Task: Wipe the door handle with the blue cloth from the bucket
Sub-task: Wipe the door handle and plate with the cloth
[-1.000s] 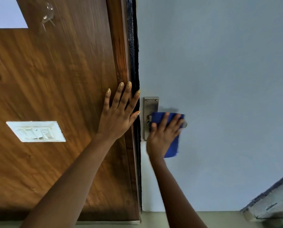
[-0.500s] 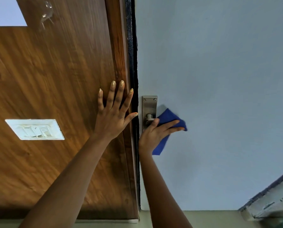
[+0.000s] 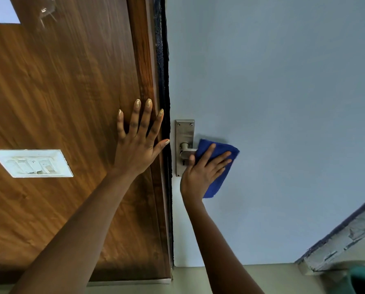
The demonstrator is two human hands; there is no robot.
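Observation:
A steel door handle (image 3: 186,150) on a tall metal backplate (image 3: 184,132) is fixed to the pale blue door (image 3: 273,102). My right hand (image 3: 202,172) presses the blue cloth (image 3: 218,166) over the lever's outer part, fingers spread across the cloth. Only the lever's base near the plate shows. My left hand (image 3: 138,145) lies flat with fingers apart on the wooden panel (image 3: 60,92) beside the door edge, holding nothing.
A white switch plate (image 3: 32,163) sits on the wooden panel at left. A dark gap (image 3: 163,81) runs between panel and door. At the bottom right corner a teal bucket rim (image 3: 362,279) shows below a worn ledge (image 3: 343,238).
My right hand has slid the cloth outward along the lever, away from the backplate, so the lever's base now shows. My left hand stays flat on the wood.

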